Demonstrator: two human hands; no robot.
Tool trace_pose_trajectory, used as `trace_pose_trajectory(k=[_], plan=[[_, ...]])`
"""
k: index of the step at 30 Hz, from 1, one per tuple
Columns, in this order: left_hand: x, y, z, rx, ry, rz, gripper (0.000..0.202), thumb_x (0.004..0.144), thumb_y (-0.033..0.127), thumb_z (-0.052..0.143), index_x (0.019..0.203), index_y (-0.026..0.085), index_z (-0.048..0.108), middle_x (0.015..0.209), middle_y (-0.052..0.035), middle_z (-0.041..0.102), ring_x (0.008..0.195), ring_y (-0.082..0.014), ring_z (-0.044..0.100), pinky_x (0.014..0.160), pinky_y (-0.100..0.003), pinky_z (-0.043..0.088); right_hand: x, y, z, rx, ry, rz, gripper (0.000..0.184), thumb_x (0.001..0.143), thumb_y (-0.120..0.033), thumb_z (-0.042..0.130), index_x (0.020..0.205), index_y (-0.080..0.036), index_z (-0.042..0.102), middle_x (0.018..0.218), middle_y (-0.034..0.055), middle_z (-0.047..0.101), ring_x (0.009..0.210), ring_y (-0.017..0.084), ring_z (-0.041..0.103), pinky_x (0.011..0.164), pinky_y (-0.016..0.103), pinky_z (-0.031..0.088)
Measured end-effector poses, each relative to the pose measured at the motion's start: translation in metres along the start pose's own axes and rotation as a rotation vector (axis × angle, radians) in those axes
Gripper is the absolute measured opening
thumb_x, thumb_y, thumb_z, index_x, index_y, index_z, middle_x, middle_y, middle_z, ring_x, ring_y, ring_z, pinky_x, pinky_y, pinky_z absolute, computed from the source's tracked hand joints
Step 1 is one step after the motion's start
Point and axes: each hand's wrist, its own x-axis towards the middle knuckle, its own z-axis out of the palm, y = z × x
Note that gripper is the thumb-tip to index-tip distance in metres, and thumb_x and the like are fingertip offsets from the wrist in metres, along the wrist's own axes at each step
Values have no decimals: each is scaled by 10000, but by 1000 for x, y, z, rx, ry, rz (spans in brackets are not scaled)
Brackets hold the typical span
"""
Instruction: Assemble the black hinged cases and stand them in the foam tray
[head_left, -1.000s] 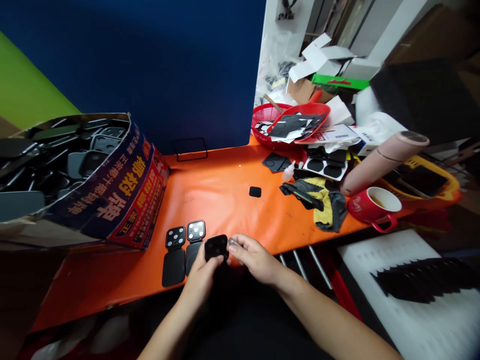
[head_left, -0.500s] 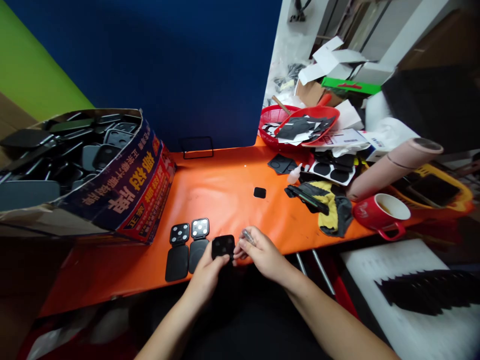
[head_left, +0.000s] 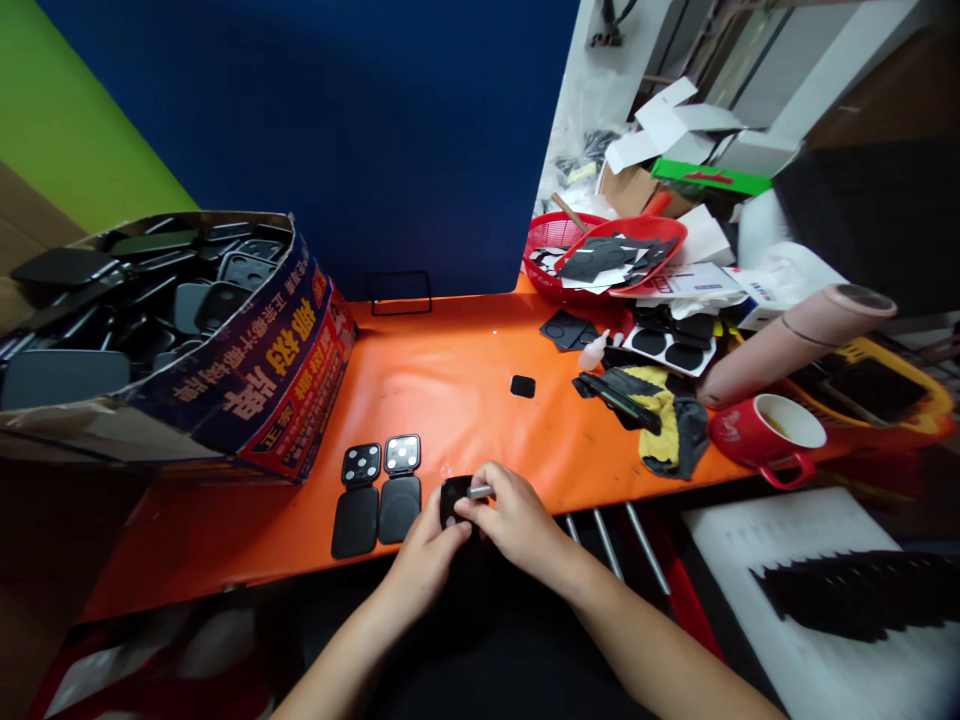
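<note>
My left hand (head_left: 431, 545) is closed on a small black square plastic part (head_left: 452, 495) at the near edge of the orange table (head_left: 442, 380). My right hand (head_left: 514, 520) pinches a short silver metal pin (head_left: 478, 491) and holds its tip against that part. Just left of my hands lie two similar hinged black parts (head_left: 379, 490) side by side, each with pale dots on its upper square. A single small black square (head_left: 523, 386) lies further out on the table.
A large cardboard box (head_left: 247, 380) full of black parts stands at the left. At the right are red baskets (head_left: 600, 250) of black pieces, a yellow-black cloth (head_left: 664, 420), a red mug (head_left: 765, 435), a pink roll (head_left: 795, 335) and white boxes. A blue partition (head_left: 360, 140) stands behind.
My right hand has brought the silver pin from beside the black part onto its top face. My left hand keeps hold of the part. The camera view shifted slightly.
</note>
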Motion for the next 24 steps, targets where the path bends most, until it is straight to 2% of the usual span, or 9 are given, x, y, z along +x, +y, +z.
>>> trace_pose_trajectory(k=[3, 6, 8, 10, 13, 15, 18, 20, 24], plan=[[-3, 0, -3, 20, -70, 17, 313, 757, 172, 520, 1069, 177, 537, 973, -31, 621, 906, -205, 590, 821, -324, 450, 7, 10, -7, 73, -110, 162, 295, 691, -364, 700, 827, -207, 490, 880, 16, 589, 703, 148, 576, 590, 254, 432], [-5, -2, -5, -5, -121, 8, 290, 751, 146, 524, 1038, 184, 543, 929, -17, 615, 855, -187, 604, 792, -313, 473, 14, 22, -12, 84, -172, 215, 495, 567, -438, 786, 912, -203, 520, 1043, 70, 585, 917, 218, 581, 714, 300, 457], [-5, -3, -5, -45, -132, -20, 301, 733, 136, 549, 1030, 183, 547, 893, -11, 623, 822, -176, 614, 776, -300, 478, 16, 25, -12, 115, -199, 213, 574, 527, -461, 806, 956, -198, 530, 1067, 80, 576, 990, 235, 554, 764, 311, 448], [-5, -2, -3, -134, -143, -69, 335, 717, 162, 586, 1048, 179, 536, 846, -12, 640, 758, -168, 629, 728, -287, 488, 16, 25, -10, 238, -281, 219, 561, 561, -500, 777, 950, -195, 512, 993, 60, 583, 873, 198, 585, 697, 288, 455], [-4, 3, 2, -260, -96, -149, 350, 748, 292, 615, 1061, 168, 519, 749, -13, 651, 642, -164, 640, 626, -270, 496, 14, 24, -4, 491, -407, 242, 446, 724, -595, 598, 867, -193, 472, 774, -3, 550, 607, 115, 541, 553, 238, 412], [-2, 6, 4, -262, -4, -177, 352, 759, 384, 619, 1015, 159, 529, 724, -17, 652, 590, -162, 638, 578, -263, 493, 13, 26, -1, 605, -343, 256, 408, 817, -599, 466, 813, -191, 466, 673, -34, 477, 543, 89, 466, 525, 220, 372], [1, 7, 3, -197, 126, -159, 388, 746, 441, 627, 985, 151, 531, 789, -44, 673, 572, -169, 643, 559, -273, 500, 9, 29, -1, 619, -103, 231, 351, 870, -521, 426, 800, -185, 500, 632, -45, 396, 558, 92, 404, 554, 224, 355], [1, 6, 1, -90, 185, -95, 387, 767, 448, 599, 1000, 146, 535, 833, -63, 682, 604, -183, 652, 582, -290, 511, 5, 25, -2, 491, -18, 157, 332, 891, -479, 408, 822, -180, 535, 653, -29, 428, 601, 108, 427, 593, 238, 364], [-1, 3, -4, 355, 211, 110, 311, 839, 408, 511, 1009, 162, 599, 862, -72, 702, 743, -223, 672, 682, -317, 520, -7, 5, -4, 74, -9, 5, 318, 930, -400, 355, 763, -189, 525, 713, 5, 538, 682, 134, 494, 620, 252, 348]])
